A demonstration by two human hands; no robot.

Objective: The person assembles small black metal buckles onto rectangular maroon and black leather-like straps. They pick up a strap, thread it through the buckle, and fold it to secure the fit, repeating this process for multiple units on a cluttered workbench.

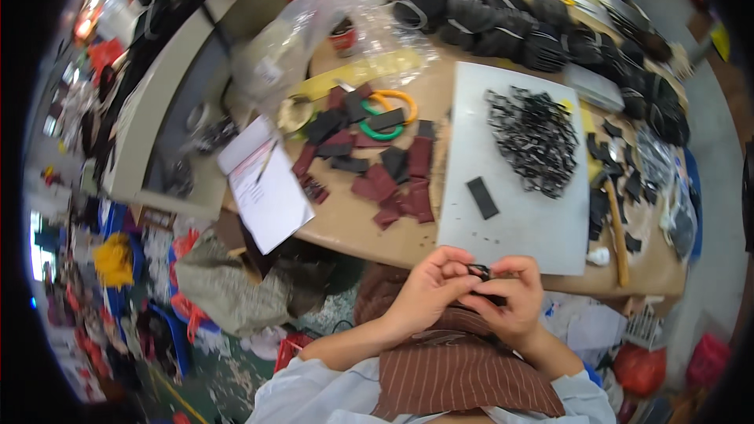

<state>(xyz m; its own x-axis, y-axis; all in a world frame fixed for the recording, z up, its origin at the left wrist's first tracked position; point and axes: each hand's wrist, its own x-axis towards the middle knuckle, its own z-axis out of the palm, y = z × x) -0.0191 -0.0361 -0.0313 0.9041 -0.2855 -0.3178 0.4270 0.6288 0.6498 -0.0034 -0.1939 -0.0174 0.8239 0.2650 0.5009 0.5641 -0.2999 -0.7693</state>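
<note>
My left hand (430, 289) and my right hand (510, 300) meet just past the near edge of a white board (510, 239). Between their closed fingertips they pinch a small black buckle-like piece (478, 270); fingers cover most of it. A dark strip end (495, 297) shows under the right fingers, partly hidden. On the board lies a flat black rectangular piece (482, 198). Farther back is a heap of small glossy black buckle-like loops (536, 141). A few tiny dark scraps lie between my hands and the flat piece.
Maroon and black fabric pieces (377, 182) spread left of the board, with green and orange rings (400, 102) behind. A notepad with a pen (267, 188) lies at the left. Black bundles (503, 27) line the back. A wooden-handled tool (617, 235) lies at the right.
</note>
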